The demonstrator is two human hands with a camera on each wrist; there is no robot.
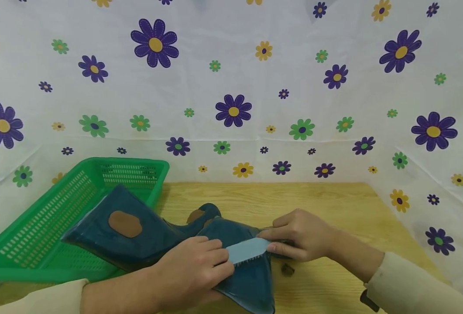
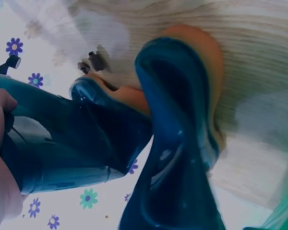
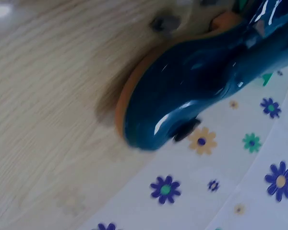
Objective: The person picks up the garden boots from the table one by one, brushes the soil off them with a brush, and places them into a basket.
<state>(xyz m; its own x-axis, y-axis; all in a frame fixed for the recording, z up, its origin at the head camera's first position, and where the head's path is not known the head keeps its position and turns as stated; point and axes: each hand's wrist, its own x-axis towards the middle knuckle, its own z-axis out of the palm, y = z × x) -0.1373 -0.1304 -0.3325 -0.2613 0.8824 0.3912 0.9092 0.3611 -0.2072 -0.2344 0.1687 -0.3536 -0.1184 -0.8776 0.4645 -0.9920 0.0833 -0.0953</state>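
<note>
My left hand (image 1: 200,266) grips the shaft of a dark blue rubber boot (image 1: 251,281) lying on its side. Between thumb and fingers, my right hand (image 1: 298,235) holds a light blue brush (image 1: 248,250) with short bristles, right at the boot's shaft. The left wrist view has this boot (image 2: 81,139) with its tan sole turned toward the table. A dark lump (image 3: 186,129) sits by the toe of a boot (image 3: 192,72) in the right wrist view. The second rubber boot (image 1: 149,244), with a brown patch on its shaft, overlaps the basket's edge in the head view.
A green plastic basket (image 1: 39,209) with slotted walls stands on the left of the wooden table (image 1: 317,196). Small dark clumps (image 1: 288,269) lie on the table beside the gripped boot. White cloth (image 1: 200,83) with printed flowers hangs behind and along the sides.
</note>
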